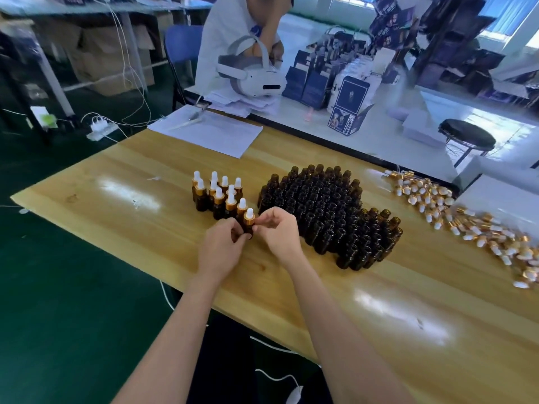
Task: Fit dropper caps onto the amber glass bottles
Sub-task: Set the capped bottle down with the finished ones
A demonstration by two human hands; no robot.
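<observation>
- A wooden table (116, 205) lies under the left hand (221, 246) and the right hand (277, 231).
- White paper sheets (210, 132) rest at the table's far edge, beyond the left hand.
- A white headset (250, 74) sits on a paper stack, farther beyond both hands.
- A person in a white shirt (227, 30) sits behind the headset, on a blue chair (180, 45).
- Dark blue boxes (350, 103) stand on a white table, well beyond the right hand.
- A black round stool (466, 135) stands far to the right of the right hand.
- A white power strip (102, 128) lies on the green floor (58, 258), far left of the left hand.
- Cardboard boxes (110, 53) are stacked beyond the power strip.
</observation>
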